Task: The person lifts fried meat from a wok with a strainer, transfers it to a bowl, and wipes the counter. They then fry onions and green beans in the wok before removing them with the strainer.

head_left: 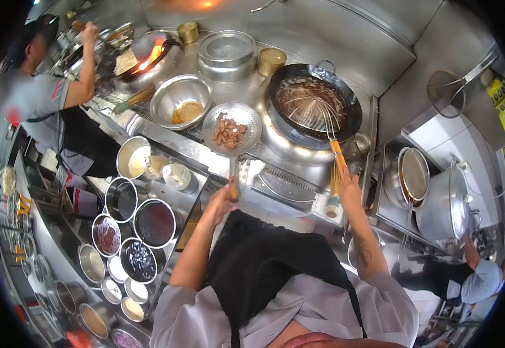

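My right hand (349, 187) grips the wooden handle of a wire skimmer (310, 113). The skimmer's domed wire head is over the dark, bubbling liquid in a black wok (354, 110) on the burner. At the wooden handle of a perforated ladle (209, 127), my left hand (221, 203) has its fingers closed, partly hidden behind the handle. Browned pieces of food (228, 133) lie in the ladle, which is left of the wok. Just beyond it, a steel bowl (162, 98) holds some brownish liquid.
Pots of sauces and powders (155, 223) stand at my left. A bamboo brush (333, 197) is below the wok. A lidded pot (440, 203) is at the right. One person (49, 104) works at a flaming wok on the left; another (475, 278) is at far right.
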Tool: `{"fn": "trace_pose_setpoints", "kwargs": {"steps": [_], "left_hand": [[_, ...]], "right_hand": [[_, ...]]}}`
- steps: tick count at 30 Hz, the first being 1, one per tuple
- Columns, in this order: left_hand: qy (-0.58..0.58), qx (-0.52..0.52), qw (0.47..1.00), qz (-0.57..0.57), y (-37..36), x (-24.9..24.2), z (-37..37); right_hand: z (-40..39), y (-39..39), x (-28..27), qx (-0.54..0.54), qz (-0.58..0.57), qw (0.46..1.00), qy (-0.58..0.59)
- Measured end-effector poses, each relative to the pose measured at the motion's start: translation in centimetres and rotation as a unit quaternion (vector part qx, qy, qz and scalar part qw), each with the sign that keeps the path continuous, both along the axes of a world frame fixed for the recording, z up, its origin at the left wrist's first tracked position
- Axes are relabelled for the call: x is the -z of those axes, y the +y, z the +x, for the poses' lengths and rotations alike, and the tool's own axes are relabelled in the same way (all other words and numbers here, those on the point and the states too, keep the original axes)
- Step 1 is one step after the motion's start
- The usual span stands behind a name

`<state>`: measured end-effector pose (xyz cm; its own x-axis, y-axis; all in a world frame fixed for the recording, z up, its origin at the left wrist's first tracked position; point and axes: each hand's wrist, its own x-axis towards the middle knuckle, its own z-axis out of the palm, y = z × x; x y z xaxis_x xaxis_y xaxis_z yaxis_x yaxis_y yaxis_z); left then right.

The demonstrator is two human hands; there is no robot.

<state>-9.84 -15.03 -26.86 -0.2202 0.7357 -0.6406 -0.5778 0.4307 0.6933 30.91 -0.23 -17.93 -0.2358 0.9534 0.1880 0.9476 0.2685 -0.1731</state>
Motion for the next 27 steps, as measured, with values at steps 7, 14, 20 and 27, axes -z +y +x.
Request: {"fn": "trace_pose_setpoints", "kwargs": {"steps": [7,14,20,27], "left_hand": [[-0.202,0.058,0.978,0.011,6.2,1.5,-1.1],[-0.056,0.042,0.996,0.048,5.4,-1.8,2.5],[-0.06,-0.054,0.991,0.11,-6.5,-10.6,9.5],[-0.098,-0.195,0.951,0.218,-24.5,-17.9,14.0]], "right_hand": [[3.9,-0.3,-1.4,-0.072,0.012,0.994,0.084],[6.2,-1.2,-5.7,-0.046,0.092,0.962,0.253],[3.9,-0.9,-7.1,-0.192,0.149,0.918,0.314],[-5.4,1.3,-7.1,-0.346,0.082,0.871,0.34]]}}
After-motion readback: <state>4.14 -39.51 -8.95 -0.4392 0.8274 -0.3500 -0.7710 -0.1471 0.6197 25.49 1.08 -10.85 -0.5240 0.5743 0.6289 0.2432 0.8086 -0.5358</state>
